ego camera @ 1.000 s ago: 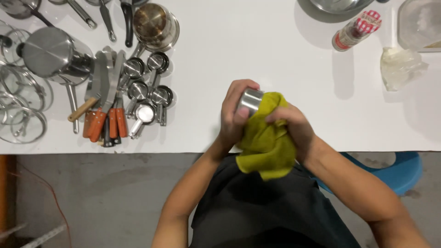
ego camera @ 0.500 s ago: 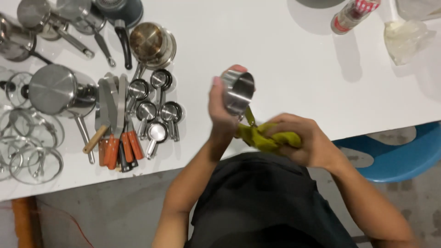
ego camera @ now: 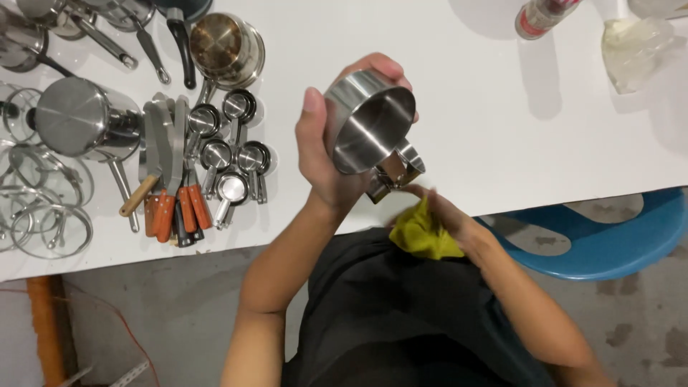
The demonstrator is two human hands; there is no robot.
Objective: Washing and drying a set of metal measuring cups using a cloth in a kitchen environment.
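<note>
— What is in the hands?

— A shiny round stainless-steel measuring cup (ego camera: 369,129), lifted over the near part of the white table (ego camera: 459,93), its open mouth tilted toward the camera. The left hand (ego camera: 331,143) has its grip closed around the cup's wall, thumb on one side and fingers curled over the far rim. Smaller steel cups (ego camera: 401,166) hang bunched under it, by the handle.

— And the other hand?

— The right hand (ego camera: 444,215) sits just below those cups, grip bunched on a crumpled yellow-green cloth (ego camera: 423,235), fingertips near the handle. It is a little blurred.

— What lies around?

— To the left on the table, a row of small steel measuring cups (ego camera: 229,154), knives with orange-brown handles (ego camera: 175,208), a lidded steel pot (ego camera: 86,118), a copper-toned steel saucepan (ego camera: 226,46) and glass lids (ego camera: 43,215). At the far edge, a red-and-white bottle (ego camera: 545,16) and a clear crumpled plastic bag (ego camera: 634,46). A blue plastic chair (ego camera: 609,236) stands at the right, by the table's edge.
</note>
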